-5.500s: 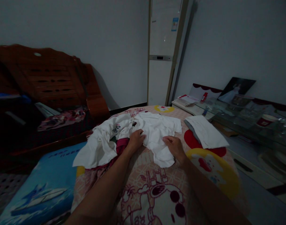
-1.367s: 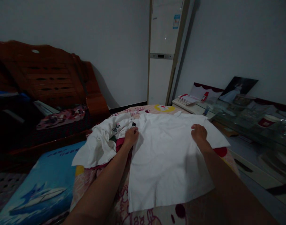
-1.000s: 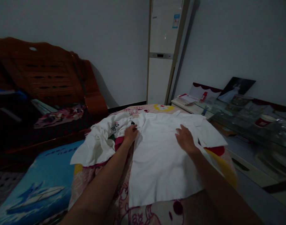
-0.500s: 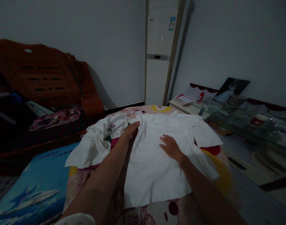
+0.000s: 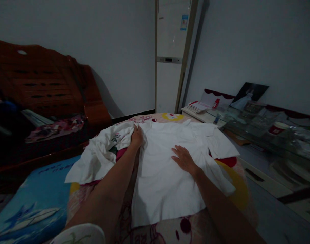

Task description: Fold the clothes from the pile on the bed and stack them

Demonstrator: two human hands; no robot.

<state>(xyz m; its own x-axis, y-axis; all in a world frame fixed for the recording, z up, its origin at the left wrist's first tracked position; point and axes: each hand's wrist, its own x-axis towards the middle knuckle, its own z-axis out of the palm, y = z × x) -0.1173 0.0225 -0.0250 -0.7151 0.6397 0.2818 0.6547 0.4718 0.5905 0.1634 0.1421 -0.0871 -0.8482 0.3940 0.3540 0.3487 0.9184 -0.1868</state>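
Note:
A white short-sleeved shirt [image 5: 167, 193] lies spread out, its hem toward me. My right hand [image 5: 183, 158] rests flat on the middle of it, fingers apart. At the shirt's upper left edge, my left hand [image 5: 137, 136] has its fingers bent round the cloth near the shoulder; the fingertips are partly hidden. Left of that hand lies a second white garment [image 5: 96, 159], bunched up, with a small dark print. Green and dark pink cloth shows in its folds.
The garments lie on a pink and yellow patterned cover [image 5: 170, 234]. To the left are a blue printed cushion [image 5: 43, 189] and a wooden bench [image 5: 48, 81]. A glass-topped cabinet [image 5: 251, 132] with a paper cup [image 5: 278, 128] stands right. Behind is a tall air conditioner [image 5: 169, 84].
My left hand has moved left and slightly up, its fingers now bent at the shirt's shoulder. My right hand stays on the shirt. The view has shifted slightly.

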